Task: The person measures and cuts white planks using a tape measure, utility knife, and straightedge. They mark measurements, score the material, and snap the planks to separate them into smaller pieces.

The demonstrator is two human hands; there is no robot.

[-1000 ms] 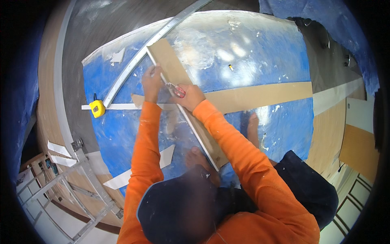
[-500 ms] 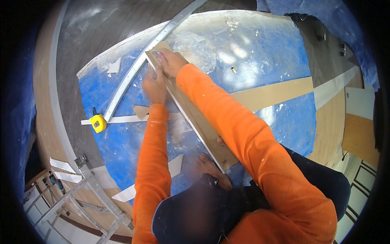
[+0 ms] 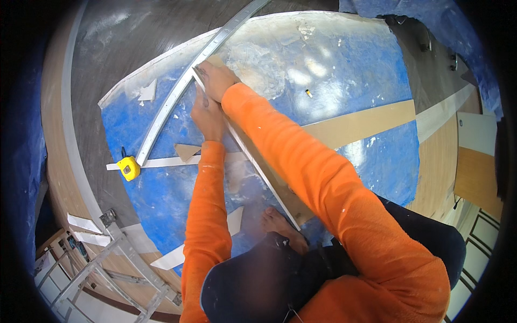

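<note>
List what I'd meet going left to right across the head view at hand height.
Yellow tape measure → curved metal strip → left hand → right hand, pressed on the straight metal ruler → small yellow bit on the blue sheet → tan board.

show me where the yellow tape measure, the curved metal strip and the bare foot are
yellow tape measure (image 3: 129, 168), head view, on its yellow case.
curved metal strip (image 3: 171, 102), head view, midway along its length.
bare foot (image 3: 280, 226), head view, on its top.
</note>
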